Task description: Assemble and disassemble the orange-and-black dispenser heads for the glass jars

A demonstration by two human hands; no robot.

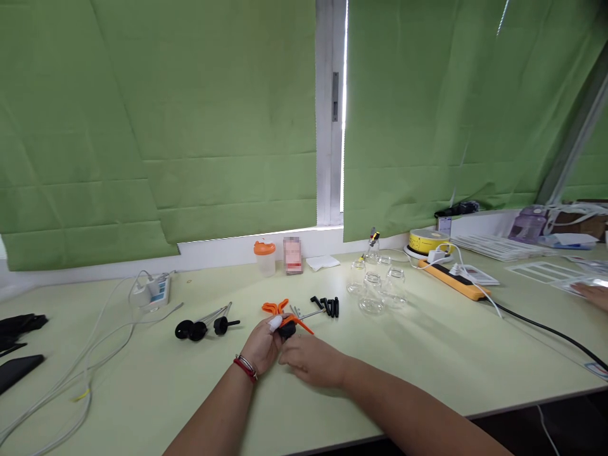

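My left hand (260,347) is closed around a black round part (287,330) that has an orange winged piece (300,325) on it. A thin metal rod (311,314) sticks out past it to the right. The thumb has a white covering. Just beneath the black part, my right hand (316,360) has its fingers curled in; what they hold, if anything, is hidden. Behind the hands lie more orange pieces (275,308) and several short black handles (331,308). To the left, black round parts with metal rods (197,330) lie on the table.
Several clear glass jars (372,297) stand to the right of the hands. An orange power strip (451,280) and black cable lie beyond them. At the back is an orange-lidded cup (265,258). White cables (88,364) cross the left side. Another person's hand (591,294) rests far right.
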